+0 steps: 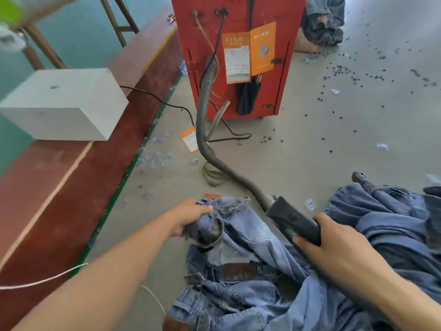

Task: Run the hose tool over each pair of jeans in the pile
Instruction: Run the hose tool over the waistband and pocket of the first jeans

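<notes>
Gripped the black hose tool [296,219] in the right hand [334,247], nozzle low over light-blue jeans [241,225] on the grey floor [310,144]. Pinched their waistband with the left hand [188,217]. Trailed a ribbed hose [205,111] back to a red cabinet [238,20], beside a denim pile [386,225].

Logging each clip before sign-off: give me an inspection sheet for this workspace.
Surface: grey concrete floor.
Job's things: hose tool on a ribbed hose from the red cabinet; jeans pile on the floor.
Clutter: dark specks, orange tag, plastic scraps.
Hands: left hand grips a jeans waistband; right hand fingers curl round the tool.
Cables: black cable, white cord.
Surroundings: white block, more jeans behind.
</notes>
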### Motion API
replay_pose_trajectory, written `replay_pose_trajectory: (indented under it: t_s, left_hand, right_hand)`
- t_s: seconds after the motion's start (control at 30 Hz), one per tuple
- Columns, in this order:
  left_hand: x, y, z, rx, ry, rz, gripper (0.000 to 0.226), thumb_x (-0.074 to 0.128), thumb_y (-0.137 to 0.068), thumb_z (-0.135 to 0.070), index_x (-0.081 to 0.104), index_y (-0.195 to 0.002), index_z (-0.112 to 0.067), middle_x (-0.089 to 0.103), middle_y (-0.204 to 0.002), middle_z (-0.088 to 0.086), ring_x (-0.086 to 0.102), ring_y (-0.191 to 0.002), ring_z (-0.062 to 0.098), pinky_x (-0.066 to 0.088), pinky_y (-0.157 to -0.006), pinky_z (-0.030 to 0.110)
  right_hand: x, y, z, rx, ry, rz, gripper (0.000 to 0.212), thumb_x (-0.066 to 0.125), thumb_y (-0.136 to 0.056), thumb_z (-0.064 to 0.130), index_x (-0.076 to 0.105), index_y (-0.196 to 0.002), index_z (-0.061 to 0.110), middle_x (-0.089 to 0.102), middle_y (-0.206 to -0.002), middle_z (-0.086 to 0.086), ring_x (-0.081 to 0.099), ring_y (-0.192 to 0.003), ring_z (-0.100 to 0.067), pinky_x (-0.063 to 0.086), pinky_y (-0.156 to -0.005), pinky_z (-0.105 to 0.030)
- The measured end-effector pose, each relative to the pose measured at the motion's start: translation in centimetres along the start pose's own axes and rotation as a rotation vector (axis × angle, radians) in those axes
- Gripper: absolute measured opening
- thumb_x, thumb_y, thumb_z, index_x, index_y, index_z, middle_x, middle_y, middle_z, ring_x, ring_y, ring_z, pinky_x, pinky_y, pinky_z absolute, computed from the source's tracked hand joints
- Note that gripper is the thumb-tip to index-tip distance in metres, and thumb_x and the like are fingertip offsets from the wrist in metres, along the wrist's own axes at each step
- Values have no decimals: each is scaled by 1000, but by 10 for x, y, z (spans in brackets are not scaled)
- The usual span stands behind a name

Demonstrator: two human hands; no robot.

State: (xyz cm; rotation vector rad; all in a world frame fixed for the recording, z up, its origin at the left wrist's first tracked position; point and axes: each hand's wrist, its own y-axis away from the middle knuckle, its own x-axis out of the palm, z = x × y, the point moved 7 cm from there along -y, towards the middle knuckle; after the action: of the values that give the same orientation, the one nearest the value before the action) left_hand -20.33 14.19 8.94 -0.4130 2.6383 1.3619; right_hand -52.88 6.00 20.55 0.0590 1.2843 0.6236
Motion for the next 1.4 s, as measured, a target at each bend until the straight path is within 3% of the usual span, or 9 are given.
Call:
replay_pose_trajectory:
  t_s: [0.2,0.33,0.43,0.53,0.63,0.7,0.87,1.07,1.4]
  left_hand:
    - [42,181,60,-237,331,423,37,68,-97,-30,72,-125,-6,71,-125,20,69,-116,36,60,-93,48]
    - [78,192,163,-349,-34,28,83,62,-100,-40,21,-157,4,33,-158,24,50,-137,37,45,-112,46]
    - [93,196,140,178,-921,-307,95,77,-71,-21,34,-152,6,35,-154,27,54,-129,44,53,-98,54]
    - [111,191,120,585,-1213,-496,69,68,-58,-19,59,-124,0,59,-126,21,61,-108,43,51,-94,54]
    - [107,164,108,426,-861,-402,31,54,-90,-33,55,-111,-10,59,-113,10,53,-97,26,36,-87,38]
    - [99,140,115,144,-530,-332,53,55,-97,-49,48,-126,-6,60,-125,14,55,-103,26,40,-84,34]
    - [77,104,123,24,-493,-445,29,60,-97,-50,60,-109,-24,65,-95,-2,64,-102,27,36,-68,27]
    - [65,104,114,79,1033,-167,18,48,-109,-20,59,-117,-8,70,-117,21,72,-96,26,60,-80,41]
    - [89,140,93,90,1283,148,40,33,-113,-25,60,-127,2,76,-107,21,77,-91,28,64,-72,39]
  right_hand:
    - [-38,28,0,-111,85,71,36,61,-89,66,49,-87,32,65,-73,8,62,-61,-6,39,-49,-23]
    - [-18,48,-5,-160,155,159,39,64,-92,59,47,-101,25,62,-81,8,61,-70,-9,43,-56,-27]
    - [11,61,-2,-207,165,205,43,67,-93,46,34,-103,19,62,-79,-2,62,-69,-20,48,-60,-36]
    - [27,70,1,-259,142,231,39,64,-94,34,30,-100,17,62,-80,-9,63,-70,-30,54,-69,-46]
    - [24,74,8,-290,125,178,35,62,-96,37,31,-102,21,60,-84,-5,61,-71,-27,53,-67,-44]
    - [23,78,13,-321,144,119,31,57,-98,45,32,-104,29,57,-82,3,57,-69,-22,47,-60,-39]
    - [34,84,23,-363,270,80,35,44,-98,68,34,-113,38,62,-88,7,59,-71,-24,46,-59,-39]
    - [11,78,35,-378,79,49,37,43,-92,73,36,-106,40,61,-71,4,60,-59,-14,55,-58,-37]
    - [10,124,43,-465,78,255,39,44,-84,79,42,-103,45,65,-73,12,62,-65,-1,49,-56,-22]
